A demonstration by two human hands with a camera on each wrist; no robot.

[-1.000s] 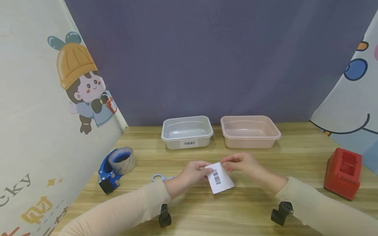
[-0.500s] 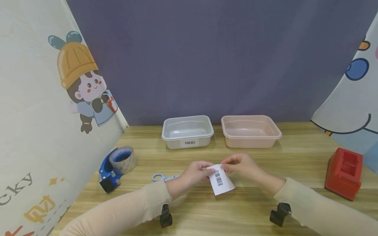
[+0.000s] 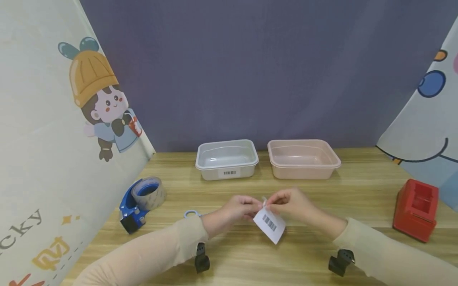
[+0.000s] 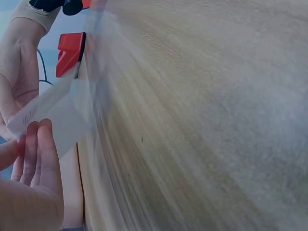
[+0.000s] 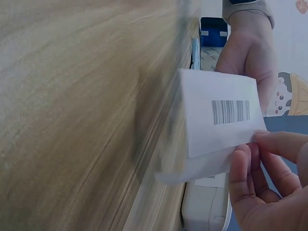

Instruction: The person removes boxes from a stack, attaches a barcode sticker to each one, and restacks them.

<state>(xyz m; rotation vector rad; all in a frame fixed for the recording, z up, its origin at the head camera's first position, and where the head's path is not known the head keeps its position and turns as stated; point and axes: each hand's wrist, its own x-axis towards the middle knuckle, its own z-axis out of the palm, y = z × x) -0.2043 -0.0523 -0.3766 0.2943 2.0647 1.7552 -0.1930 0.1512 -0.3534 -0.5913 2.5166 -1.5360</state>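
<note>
Both hands hold a white barcode label [image 3: 270, 225] between them over the table, its lower corner tilted down. My left hand [image 3: 239, 207] pinches the top corner, fingertips close to those of the right. From the other side, my right hand [image 3: 294, 201] pinches the same corner between thumb and fingers. In the right wrist view, the printed label [image 5: 204, 94] faces the camera, with a second white layer [image 5: 207, 166] curling away beneath it. The left wrist view shows left fingers [image 4: 43, 149] extended along the paper's underside, two layers spread apart.
Behind the hands stand a grey bin [image 3: 229, 172] with a barcode on its front and a pink bin [image 3: 304, 172]. A blue tape dispenser [image 3: 131, 214] is on the left, a red one [image 3: 416, 210] on the right. A light-blue scissors handle [image 3: 192, 213] shows behind the left forearm.
The label has turned, its lower corner swinging down and to the right. The left fingers have shifted right, close against the right fingertips. The scissors are now more covered by the left forearm.
</note>
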